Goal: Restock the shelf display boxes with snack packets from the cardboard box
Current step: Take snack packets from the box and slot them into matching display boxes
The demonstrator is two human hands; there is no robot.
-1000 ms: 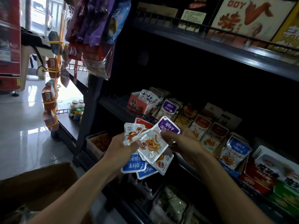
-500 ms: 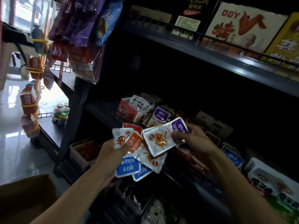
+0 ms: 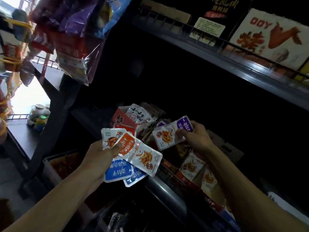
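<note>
Pinching purple packet (image 3: 173, 133): right hand (image 3: 194, 138); left hand (image 3: 100, 158) grips fanned packets (image 3: 133, 156) | dark shelf (image 3: 234, 64)

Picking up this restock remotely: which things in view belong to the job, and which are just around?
Job:
- purple-topped packet, pinched by the right hand
- fan of packets, held by the left hand
- shelf display boxes

Just around:
- hanging snack bags
- jars
- upper-shelf DOY box

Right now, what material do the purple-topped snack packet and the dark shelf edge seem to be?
Purple-topped snack packet: probably glossy plastic film; it shines and bends in the right hand. Dark shelf edge: apparently painted metal, with a smooth dull sheen.
</note>
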